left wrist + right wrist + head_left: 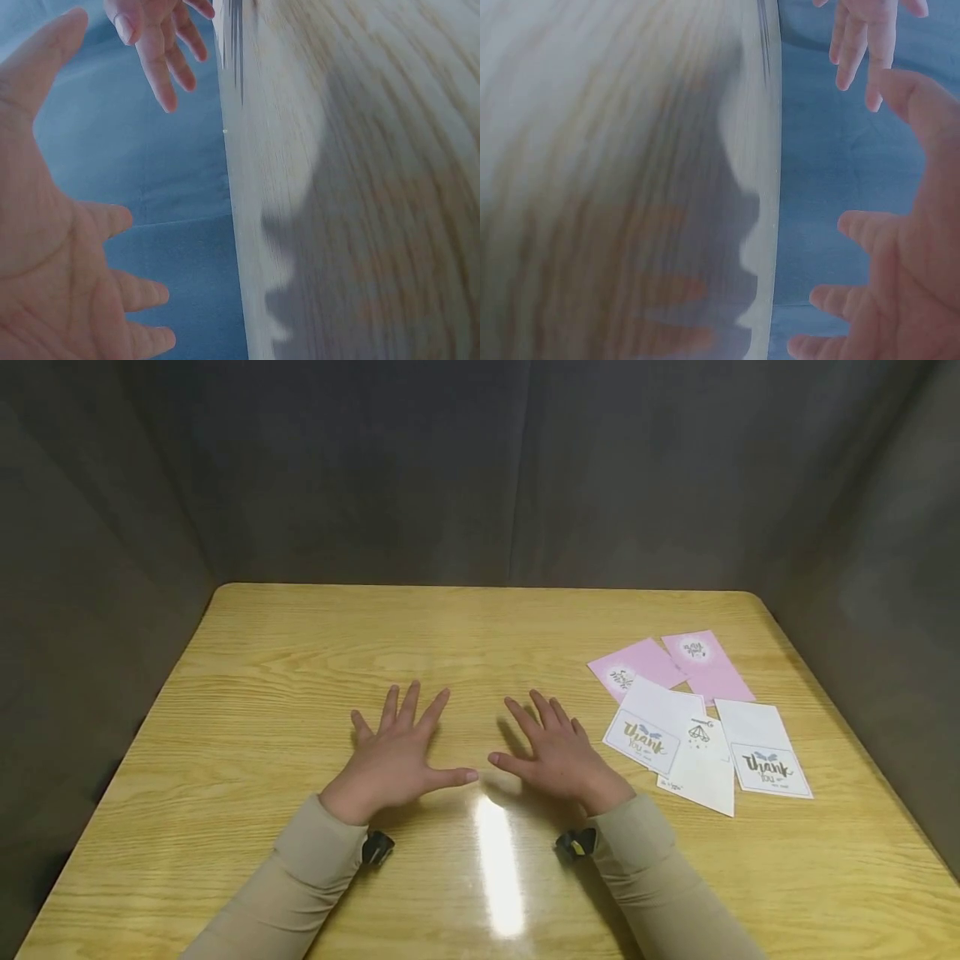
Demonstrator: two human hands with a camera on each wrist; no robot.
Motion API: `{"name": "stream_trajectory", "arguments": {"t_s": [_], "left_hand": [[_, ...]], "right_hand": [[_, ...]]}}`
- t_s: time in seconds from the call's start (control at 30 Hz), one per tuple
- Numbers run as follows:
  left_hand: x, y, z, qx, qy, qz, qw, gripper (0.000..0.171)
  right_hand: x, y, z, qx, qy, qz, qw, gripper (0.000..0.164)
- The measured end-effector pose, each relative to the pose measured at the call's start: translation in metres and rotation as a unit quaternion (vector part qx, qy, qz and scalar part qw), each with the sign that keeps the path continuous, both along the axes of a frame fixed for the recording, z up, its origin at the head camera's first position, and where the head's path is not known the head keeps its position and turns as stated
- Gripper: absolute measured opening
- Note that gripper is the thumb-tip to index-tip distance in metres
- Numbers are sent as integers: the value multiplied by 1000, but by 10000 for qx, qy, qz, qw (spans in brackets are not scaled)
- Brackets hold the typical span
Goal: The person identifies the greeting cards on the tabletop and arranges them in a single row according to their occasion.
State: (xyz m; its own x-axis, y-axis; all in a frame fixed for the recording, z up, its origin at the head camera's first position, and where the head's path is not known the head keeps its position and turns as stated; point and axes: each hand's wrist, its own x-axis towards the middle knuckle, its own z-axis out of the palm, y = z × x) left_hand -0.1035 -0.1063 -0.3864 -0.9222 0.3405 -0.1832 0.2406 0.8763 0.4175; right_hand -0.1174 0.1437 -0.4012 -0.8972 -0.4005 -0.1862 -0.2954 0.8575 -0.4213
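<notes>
Both hands hover palm down over the wooden table (pixel 300 652), fingers spread, holding nothing. My left hand (pixel 393 760) is left of the middle, its thumb pointing at the other hand. My right hand (pixel 558 756) is a short way to the right, nearest the cards. Closest to it lies a white "thank you" card (pixel 652 727), which overlaps a white card with a small drawing (pixel 699 768) and a pink card (pixel 637 667). Another pink card (pixel 708 668) lies behind, and a second "thank you" card (pixel 763 747) is at the far right. Each wrist view shows an open palm above the tabletop.
A dark grey curtain (pixel 480 477) hangs behind the table and along its sides. A bright glare (pixel 498 868) shows on the tabletop between the forearms. Small dark devices are strapped at the left wrist (pixel 377 847) and right wrist (pixel 576 843).
</notes>
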Motion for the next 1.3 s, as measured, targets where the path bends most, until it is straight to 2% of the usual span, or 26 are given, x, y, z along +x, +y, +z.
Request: {"name": "stream_trajectory", "arguments": {"t_s": [0.27, 0.53, 0.77, 1.3], "left_hand": [[0, 2, -1, 5, -16, 16, 10000, 116], [-3, 8, 2, 44, 50, 19, 10000, 115], [-5, 17, 3, -74, 58, -135, 9999, 115], [-8, 39, 3, 44, -185, -356, 9992, 114]], "right_hand": [[-2, 6, 4, 15, 106, 9, 9999, 86], [-13, 20, 10, 184, 211, -69, 9996, 85], [-16, 38, 11, 211, 231, -220, 9993, 85], [-21, 73, 20, 281, 461, -428, 9976, 83]]}}
